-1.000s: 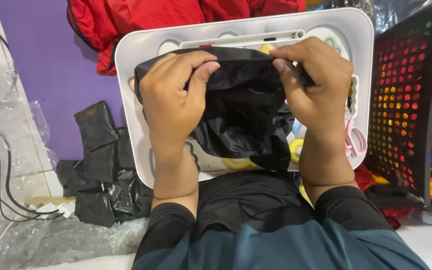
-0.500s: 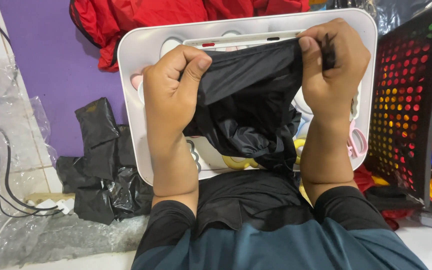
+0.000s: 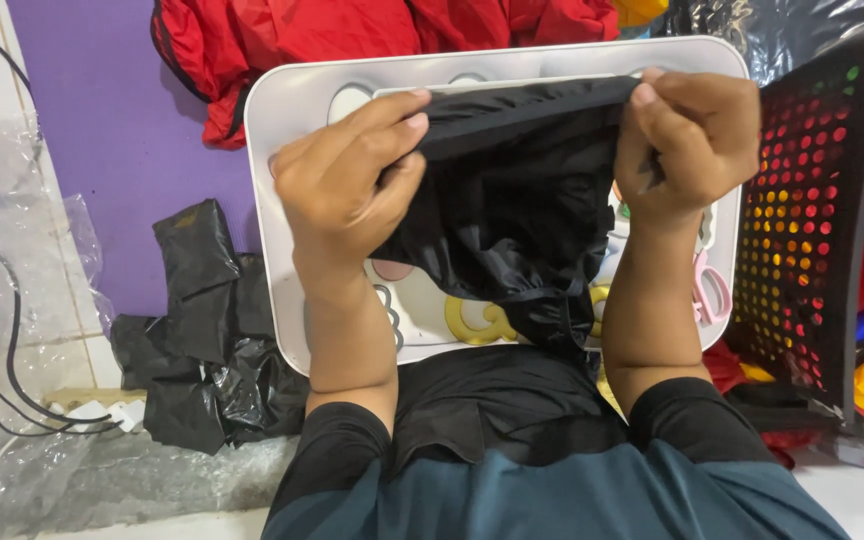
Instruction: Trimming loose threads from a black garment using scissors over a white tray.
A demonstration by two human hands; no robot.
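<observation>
I start at my left hand [image 3: 352, 190]: its fingers are curled in and pinched shut on the upper hem of a black garment [image 3: 512, 220], thumb and forefinger closing on the cloth near the hem's left end. My right hand [image 3: 697, 140] is closed into a fist on the same hem at its right end, knuckles up, cloth bunched inside the grip. The two hands sit well apart and at almost the same height, the right a little higher, so the hem is drawn taut between them.

That is the relation I watch: the garment's long axis runs left to right, straight from one grip to the other, and the rest of the cloth hangs down and toward my body from that line, gathering into loose folds between my forearms. Neither hand is nearer than the other; each already has its own end.

Behind the cloth lies a white tray [image 3: 282, 110] with rounded corners, flat under both hands, with coloured shapes showing on it below the garment. Further out, on the left, a crumpled black plastic bag [image 3: 202, 330] lies on the purple mat [image 3: 102, 120], with clear plastic wrap [image 3: 12, 180] and dark cables beside it. Red cloth [image 3: 332, 30] is heaped past the tray's far edge, and a black perforated basket [image 3: 822, 210] stands just to the right.
</observation>
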